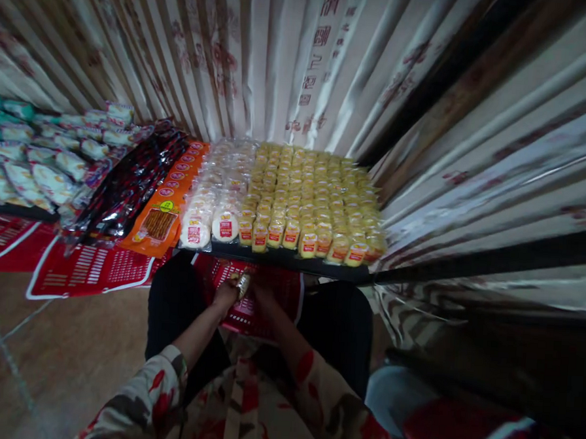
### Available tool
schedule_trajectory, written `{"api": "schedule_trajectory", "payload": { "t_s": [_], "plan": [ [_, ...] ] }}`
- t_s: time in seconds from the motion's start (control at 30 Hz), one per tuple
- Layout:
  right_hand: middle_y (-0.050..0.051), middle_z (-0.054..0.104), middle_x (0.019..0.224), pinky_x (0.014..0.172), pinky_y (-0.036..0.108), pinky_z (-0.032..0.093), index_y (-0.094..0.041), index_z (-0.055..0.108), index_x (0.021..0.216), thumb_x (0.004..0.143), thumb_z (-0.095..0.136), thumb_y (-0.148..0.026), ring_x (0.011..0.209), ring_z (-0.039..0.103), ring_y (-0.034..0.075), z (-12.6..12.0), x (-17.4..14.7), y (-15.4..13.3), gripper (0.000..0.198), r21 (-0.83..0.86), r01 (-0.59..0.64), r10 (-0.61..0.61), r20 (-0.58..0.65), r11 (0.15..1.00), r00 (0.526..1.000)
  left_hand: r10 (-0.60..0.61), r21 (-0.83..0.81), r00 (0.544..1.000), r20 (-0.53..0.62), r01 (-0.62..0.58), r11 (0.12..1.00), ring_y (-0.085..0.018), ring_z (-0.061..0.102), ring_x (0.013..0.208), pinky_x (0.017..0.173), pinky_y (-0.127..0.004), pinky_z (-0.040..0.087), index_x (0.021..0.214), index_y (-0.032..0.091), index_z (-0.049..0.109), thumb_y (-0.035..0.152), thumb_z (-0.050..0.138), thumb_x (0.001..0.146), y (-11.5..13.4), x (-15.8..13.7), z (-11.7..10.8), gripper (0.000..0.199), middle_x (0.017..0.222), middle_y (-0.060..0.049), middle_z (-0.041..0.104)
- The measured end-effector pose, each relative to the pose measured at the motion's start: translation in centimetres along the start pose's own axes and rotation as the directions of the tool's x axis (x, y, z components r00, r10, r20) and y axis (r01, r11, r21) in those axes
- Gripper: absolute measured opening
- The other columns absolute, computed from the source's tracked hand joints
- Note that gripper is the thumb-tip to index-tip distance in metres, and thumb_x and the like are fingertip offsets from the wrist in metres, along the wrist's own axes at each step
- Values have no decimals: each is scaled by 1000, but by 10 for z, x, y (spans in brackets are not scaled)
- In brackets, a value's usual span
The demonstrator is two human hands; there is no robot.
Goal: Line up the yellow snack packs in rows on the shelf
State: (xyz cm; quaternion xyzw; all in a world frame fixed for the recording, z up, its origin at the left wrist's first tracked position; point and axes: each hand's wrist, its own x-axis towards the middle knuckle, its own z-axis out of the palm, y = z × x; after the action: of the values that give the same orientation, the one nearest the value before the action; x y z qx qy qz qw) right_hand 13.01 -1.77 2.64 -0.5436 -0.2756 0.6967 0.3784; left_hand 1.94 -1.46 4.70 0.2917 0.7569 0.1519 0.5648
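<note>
My left hand (226, 293) is closed on a small shiny gold-coloured packet (243, 285), low between my knees. My right hand (264, 295) is close beside the packet on its right; its fingers are lost in shadow, so I cannot see whether they touch it. Beneath both hands is a red plastic basket (288, 304) with slotted sides. Just beyond them, rows of yellow individually wrapped cakes (292, 232) stand on a dark low shelf. Left of these are clear-wrapped round white crackers (225, 228) with red labels.
An orange snack bag (158, 222), dark shiny packets (133, 172) and white-and-green packets (54, 174) continue leftward. Another red basket (94, 268) sits below them. Pleated curtains (291, 69) hang behind and to the right. A red bundle (449, 424) lies at lower right.
</note>
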Motion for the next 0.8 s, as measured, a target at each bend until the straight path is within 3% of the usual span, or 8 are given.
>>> {"api": "schedule_trajectory", "payload": {
  "t_s": [0.1,0.23,0.5,0.6,0.67,0.73,0.8],
  "plan": [
    [1,67,88,77,28,47,-17,65,85,75,64,-34,83,61,16,-8,-7,-8,20,22,62,-60,-65,998,996,76,-89,996,39,-73,993,-11,60,60,50,-19,44,96,13,62,8,53,77,2,-17,-5,21,73,-3,65],
    [1,68,89,78,26,44,-19,67,83,59,70,-34,84,60,16,-14,-17,-16,29,47,115,-110,-99,992,989,159,-181,986,53,-147,972,-9,58,55,48,-17,43,96,14,62,6,51,74,4,-35,-15,26,72,-2,65],
    [3,67,80,60,25,46,-19,64,82,56,71,-37,68,60,15,-14,-33,-24,32,125,92,-79,-104,988,991,306,-257,948,85,-276,926,-9,58,57,54,-18,47,105,16,61,8,54,73,8,-69,-33,33,76,-3,66],
    [2,66,79,59,24,47,-20,61,84,59,71,-36,65,61,14,-14,-40,-29,31,137,89,-70,-133,987,989,373,-243,925,76,-346,906,-9,59,64,59,-20,49,112,18,58,5,51,73,8,-79,-34,42,90,-4,66],
    [2,65,79,60,24,48,-20,60,84,61,70,-35,66,61,13,-13,-45,-33,29,140,97,-77,-144,985,987,503,-138,863,38,-495,858,-11,61,78,67,-22,51,112,19,58,5,51,71,6,-84,-34,44,105,-6,61],
    [3,65,79,59,23,48,-19,60,82,63,70,-34,67,61,13,-12,-49,-38,26,140,113,-91,-152,984,984,662,42,750,13,-662,749,-15,59,93,77,-26,51,107,20,61,6,54,68,2,-89,-33,42,116,-8,53],
    [2,65,80,58,22,48,-19,60,83,65,69,-33,67,61,13,-11,-54,-43,24,138,130,-107,-161,982,981,763,190,646,7,-750,633,-18,56,101,84,-30,50,104,20,62,8,56,67,0,-93,-31,40,119,-8,49]
  ]
}}
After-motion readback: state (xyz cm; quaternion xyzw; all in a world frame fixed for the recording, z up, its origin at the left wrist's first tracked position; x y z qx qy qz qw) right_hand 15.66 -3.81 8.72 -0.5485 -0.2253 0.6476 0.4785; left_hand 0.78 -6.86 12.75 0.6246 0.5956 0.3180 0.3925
